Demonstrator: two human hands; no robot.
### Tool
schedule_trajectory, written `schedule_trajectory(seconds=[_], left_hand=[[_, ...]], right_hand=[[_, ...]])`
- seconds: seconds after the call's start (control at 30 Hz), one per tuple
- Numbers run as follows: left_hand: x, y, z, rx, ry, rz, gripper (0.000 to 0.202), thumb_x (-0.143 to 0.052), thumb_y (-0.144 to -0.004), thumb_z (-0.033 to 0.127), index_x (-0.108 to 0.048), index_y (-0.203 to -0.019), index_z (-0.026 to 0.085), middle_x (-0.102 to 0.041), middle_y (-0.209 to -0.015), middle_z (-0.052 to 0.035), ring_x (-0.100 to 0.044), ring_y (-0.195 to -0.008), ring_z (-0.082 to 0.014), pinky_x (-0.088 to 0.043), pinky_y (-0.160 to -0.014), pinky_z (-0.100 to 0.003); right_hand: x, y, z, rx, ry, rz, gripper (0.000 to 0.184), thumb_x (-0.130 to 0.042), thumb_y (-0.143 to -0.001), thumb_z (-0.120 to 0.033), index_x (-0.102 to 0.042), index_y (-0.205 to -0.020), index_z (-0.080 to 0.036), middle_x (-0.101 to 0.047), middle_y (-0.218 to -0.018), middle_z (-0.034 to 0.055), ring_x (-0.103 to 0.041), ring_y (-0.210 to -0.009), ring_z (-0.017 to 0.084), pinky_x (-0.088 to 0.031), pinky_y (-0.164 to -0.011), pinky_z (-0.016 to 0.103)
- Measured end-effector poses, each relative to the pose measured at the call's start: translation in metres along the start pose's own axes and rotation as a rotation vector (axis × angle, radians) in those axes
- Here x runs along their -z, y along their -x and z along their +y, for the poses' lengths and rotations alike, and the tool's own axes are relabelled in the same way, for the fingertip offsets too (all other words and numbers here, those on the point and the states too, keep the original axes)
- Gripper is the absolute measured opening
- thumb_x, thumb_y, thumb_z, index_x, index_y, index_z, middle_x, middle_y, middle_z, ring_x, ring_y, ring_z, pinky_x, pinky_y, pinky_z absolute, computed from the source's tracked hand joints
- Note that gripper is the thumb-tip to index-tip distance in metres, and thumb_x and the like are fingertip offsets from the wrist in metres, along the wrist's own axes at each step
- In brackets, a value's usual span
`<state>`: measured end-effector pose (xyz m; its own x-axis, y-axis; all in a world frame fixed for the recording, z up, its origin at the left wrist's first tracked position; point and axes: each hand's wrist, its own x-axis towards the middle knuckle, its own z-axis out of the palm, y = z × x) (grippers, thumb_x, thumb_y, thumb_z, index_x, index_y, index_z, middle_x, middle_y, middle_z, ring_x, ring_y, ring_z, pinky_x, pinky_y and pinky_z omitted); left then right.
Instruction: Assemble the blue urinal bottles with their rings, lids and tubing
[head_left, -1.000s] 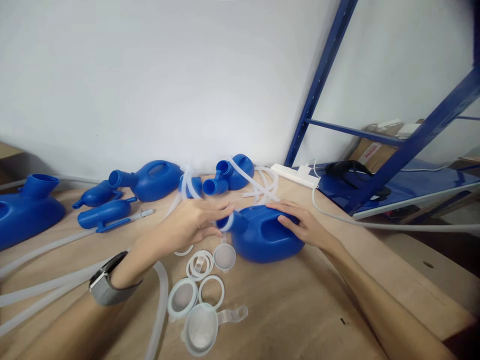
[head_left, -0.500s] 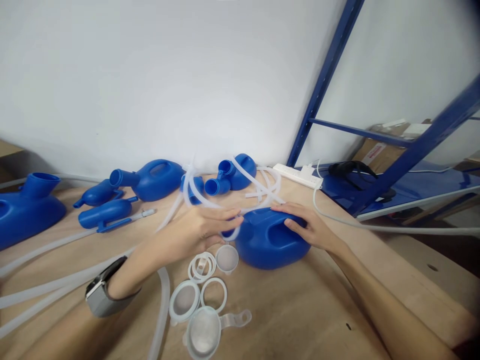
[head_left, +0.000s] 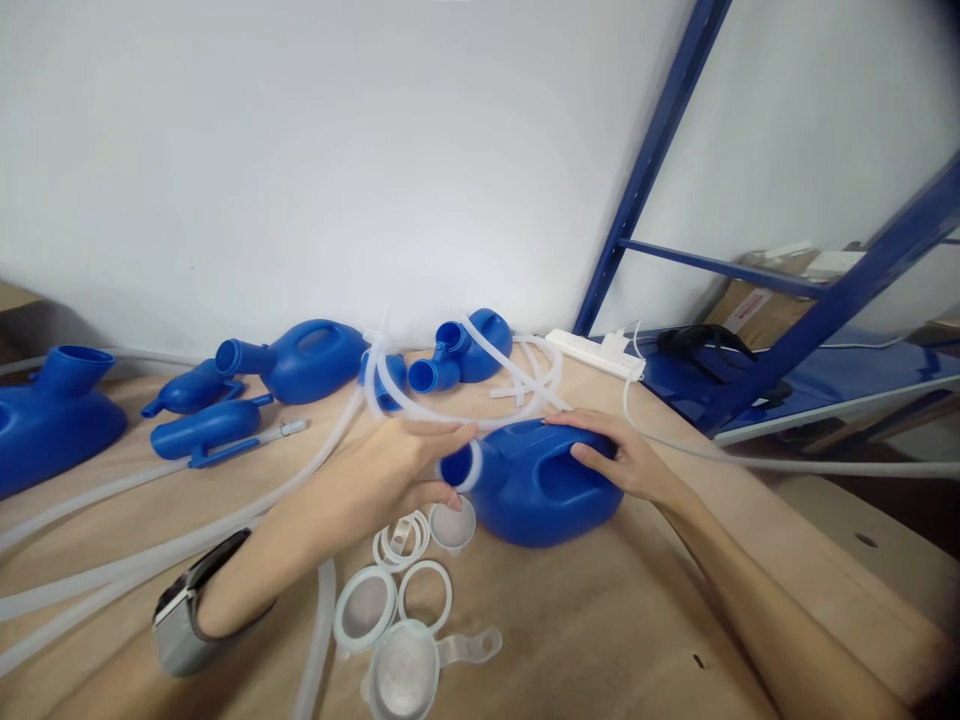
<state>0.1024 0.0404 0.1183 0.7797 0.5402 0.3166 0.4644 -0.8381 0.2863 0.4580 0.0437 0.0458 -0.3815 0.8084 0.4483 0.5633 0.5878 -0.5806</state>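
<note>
A blue plastic urinal bottle (head_left: 544, 490) lies on its side in front of me, its mouth facing left. A white ring (head_left: 474, 466) sits around the rim of that mouth. My left hand (head_left: 405, 465) has its thumb below the mouth and its fingers above, pinching at the ring. Over the bottle's top and handle, my right hand (head_left: 619, 450) is closed, its thumb at the handle recess. Just below the mouth lie a translucent cap (head_left: 452, 523), several loose thin rings (head_left: 401, 541), a single ring (head_left: 425, 596) and a larger cap with a strap (head_left: 405, 670).
More blue bottles (head_left: 319, 360) and smaller blue parts (head_left: 206, 432) lie along the wall. Translucent tubing (head_left: 322, 600) runs across the table's left side and coils at the back. A white power strip (head_left: 596, 352) stands near the blue shelf frame (head_left: 652, 160).
My left hand has shifted slightly left and its thumb has dropped, so the bottle's mouth and white ring show more. My right hand stays on the bottle.
</note>
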Motion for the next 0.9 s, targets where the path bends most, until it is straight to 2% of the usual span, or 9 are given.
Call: schedule_trajectory(seconds=[0.1,0.3,0.47,0.6,0.7,0.73,0.8,0.87,0.9], left_hand=[[-0.002,0.002,-0.006,-0.045,0.030,0.030,0.067,-0.081,-0.089,0.026,-0.057,-0.151,0.024,-0.072,-0.138,-0.0117,-0.071,-0.123,-0.0323,-0.058,-0.107,-0.045],[-0.008,0.004,-0.021,-0.126,0.112,0.069,0.068,-0.077,-0.093,0.036,-0.052,-0.155,0.028,-0.069,-0.141,-0.0105,-0.073,-0.120,-0.0292,-0.060,-0.104,-0.040],[-0.011,0.002,-0.025,-0.080,0.266,0.042,0.066,-0.079,-0.092,0.037,-0.055,-0.153,0.031,-0.069,-0.141,-0.0095,-0.080,-0.097,-0.0240,-0.065,-0.092,-0.036],[-0.007,-0.003,-0.016,0.050,0.380,0.001,0.067,-0.084,-0.086,0.040,-0.061,-0.148,0.030,-0.069,-0.142,-0.0089,-0.072,-0.121,-0.0309,-0.061,-0.101,-0.044],[-0.011,-0.010,-0.005,0.110,0.536,-0.031,0.076,-0.087,-0.079,0.054,-0.063,-0.146,0.028,-0.070,-0.142,-0.0095,-0.066,-0.131,-0.0335,-0.058,-0.107,-0.046],[-0.016,-0.012,-0.002,0.127,0.583,-0.013,0.072,-0.080,-0.083,0.060,-0.065,-0.144,0.026,-0.070,-0.141,-0.0097,-0.066,-0.131,-0.0331,-0.056,-0.110,-0.047],[-0.030,-0.017,0.004,0.201,0.655,0.068,0.061,-0.048,-0.102,0.067,-0.071,-0.136,0.023,-0.073,-0.136,-0.0094,-0.067,-0.129,-0.0299,-0.053,-0.115,-0.048],[-0.046,-0.023,0.010,0.320,0.698,0.180,0.079,-0.008,-0.110,0.059,-0.075,-0.127,0.020,-0.078,-0.126,-0.0089,-0.072,-0.121,-0.0267,-0.055,-0.112,-0.049],[-0.053,-0.026,0.012,0.374,0.705,0.242,0.086,0.001,-0.109,0.055,-0.076,-0.122,0.019,-0.080,-0.120,-0.0087,-0.073,-0.117,-0.0265,-0.056,-0.110,-0.050]], right_hand=[[-0.001,-0.001,0.002,0.024,-0.015,0.007,0.042,-0.064,-0.098,-0.055,-0.076,-0.128,-0.029,-0.080,-0.123,0.0092,-0.075,-0.114,0.032,-0.056,-0.106,0.051],[-0.003,-0.001,0.001,0.011,-0.047,0.020,0.041,-0.067,-0.096,-0.054,-0.077,-0.128,-0.029,-0.080,-0.124,0.0088,-0.073,-0.118,0.032,-0.056,-0.108,0.050],[-0.003,-0.002,-0.002,-0.004,-0.063,0.050,0.041,-0.068,-0.095,-0.056,-0.079,-0.124,-0.030,-0.080,-0.123,0.0078,-0.074,-0.115,0.031,-0.057,-0.107,0.049],[-0.002,0.000,0.000,-0.030,-0.067,0.050,0.043,-0.068,-0.093,-0.060,-0.079,-0.123,-0.029,-0.080,-0.121,0.0087,-0.075,-0.113,0.033,-0.058,-0.106,0.051],[-0.002,0.002,-0.001,-0.024,-0.049,0.047,0.042,-0.067,-0.095,-0.058,-0.078,-0.124,-0.029,-0.080,-0.122,0.0090,-0.075,-0.114,0.032,-0.058,-0.107,0.051],[-0.002,0.003,-0.001,-0.017,-0.043,0.040,0.042,-0.067,-0.095,-0.057,-0.078,-0.124,-0.029,-0.080,-0.121,0.0091,-0.075,-0.114,0.032,-0.058,-0.106,0.050],[-0.002,0.002,-0.003,-0.003,-0.038,0.029,0.042,-0.066,-0.096,-0.057,-0.079,-0.123,-0.028,-0.080,-0.120,0.0097,-0.075,-0.113,0.032,-0.059,-0.104,0.049],[-0.003,0.000,-0.004,0.005,-0.039,0.028,0.043,-0.066,-0.096,-0.058,-0.079,-0.123,-0.028,-0.080,-0.120,0.0104,-0.075,-0.113,0.033,-0.059,-0.104,0.049],[-0.003,-0.001,-0.005,0.008,-0.040,0.030,0.044,-0.065,-0.096,-0.059,-0.079,-0.123,-0.028,-0.081,-0.119,0.0107,-0.076,-0.112,0.032,-0.059,-0.103,0.049]])
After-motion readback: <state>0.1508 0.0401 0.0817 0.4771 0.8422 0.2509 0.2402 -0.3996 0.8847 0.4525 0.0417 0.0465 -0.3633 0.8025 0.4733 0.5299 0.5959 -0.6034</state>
